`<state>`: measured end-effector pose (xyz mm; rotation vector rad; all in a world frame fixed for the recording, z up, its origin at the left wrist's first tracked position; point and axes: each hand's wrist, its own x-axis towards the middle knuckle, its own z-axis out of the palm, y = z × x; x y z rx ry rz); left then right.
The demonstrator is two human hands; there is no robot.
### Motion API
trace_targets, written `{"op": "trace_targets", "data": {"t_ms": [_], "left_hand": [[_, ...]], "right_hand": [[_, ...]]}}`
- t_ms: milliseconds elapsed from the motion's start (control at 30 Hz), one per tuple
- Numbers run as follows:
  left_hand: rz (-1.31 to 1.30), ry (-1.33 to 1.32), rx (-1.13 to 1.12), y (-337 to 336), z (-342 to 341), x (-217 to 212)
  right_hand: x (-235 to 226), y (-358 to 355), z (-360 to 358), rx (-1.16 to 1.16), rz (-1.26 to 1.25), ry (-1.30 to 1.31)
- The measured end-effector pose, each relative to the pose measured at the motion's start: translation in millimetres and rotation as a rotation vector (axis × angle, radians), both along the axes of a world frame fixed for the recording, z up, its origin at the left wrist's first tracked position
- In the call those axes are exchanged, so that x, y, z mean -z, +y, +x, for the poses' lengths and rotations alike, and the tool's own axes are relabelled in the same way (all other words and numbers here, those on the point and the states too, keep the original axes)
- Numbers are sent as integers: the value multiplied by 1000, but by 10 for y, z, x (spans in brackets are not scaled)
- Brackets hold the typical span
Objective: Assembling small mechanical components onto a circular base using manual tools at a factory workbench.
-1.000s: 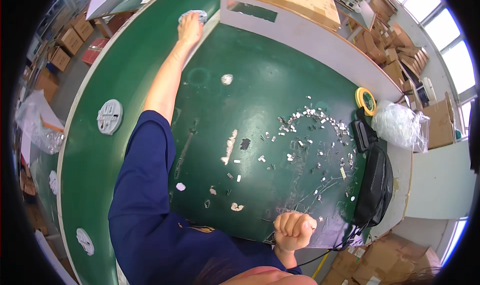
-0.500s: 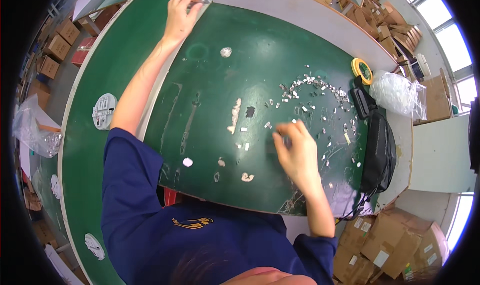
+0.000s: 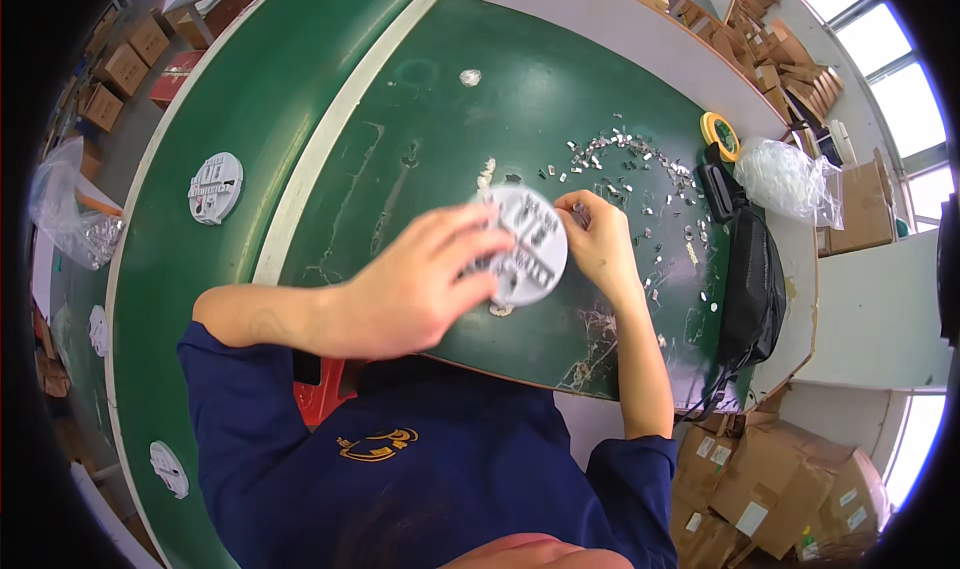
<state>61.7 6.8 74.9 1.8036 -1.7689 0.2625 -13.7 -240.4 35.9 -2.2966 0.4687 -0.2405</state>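
Observation:
My left hand (image 3: 420, 274) grips a round light-grey plastic disc (image 3: 538, 249) with raised ribs and slots, held over the middle of the green table. Its fingers lie across the disc's left side and hide part of it. Just right of the disc is my right hand (image 3: 606, 244), thumb and fingers pinched together. Something small and dark shows at its fingertips, too small to name. Beyond this hand, many small metallic and white pieces (image 3: 640, 154) lie scattered on the table.
A black bag (image 3: 755, 294), a yellow tape roll (image 3: 720, 136) and a clear plastic bag (image 3: 785, 177) line the table's right side. Left of a pale divider strip (image 3: 345, 109), a green surface carries another grey disc (image 3: 215, 188) and a further one (image 3: 169, 469) nearer me.
My left hand has come back from the far left with the grey disc, to the middle of the table. The right hand has shifted slightly away from me, its fingertips now beside the disc.

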Motion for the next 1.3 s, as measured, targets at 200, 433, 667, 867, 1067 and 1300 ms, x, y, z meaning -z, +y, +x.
{"op": "trace_targets", "data": {"t_ms": [200, 433, 667, 867, 1067, 1300], "left_hand": [[127, 44, 232, 92, -395, 364], [216, 166, 209, -19, -344, 419], [383, 147, -72, -296, -665, 286], [565, 32, 58, -401, -652, 225], [143, 399, 98, -268, -625, 625], [-47, 674, -7, -273, -728, 766]], "right_hand": [[180, -52, 7, -101, -189, -230], [182, -42, -44, -10, -146, -122], [-105, 16, -248, -15, 241, -98], [-300, 234, -561, 43, 560, -272], [-241, 377, -1046, -17, 502, -134], [-201, 373, -1184, -106, 313, -62]]}}
